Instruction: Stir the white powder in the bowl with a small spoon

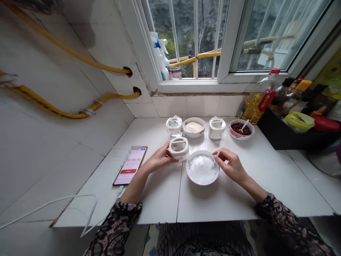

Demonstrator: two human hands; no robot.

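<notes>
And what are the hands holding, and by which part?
The left hand holds the nearest clear container by its left side; the right hand pinches a white spoon by its handle.

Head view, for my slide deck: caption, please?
Left hand holding a lidded container, right hand pinching a white handle at a bowl of powdery white contents.
</notes>
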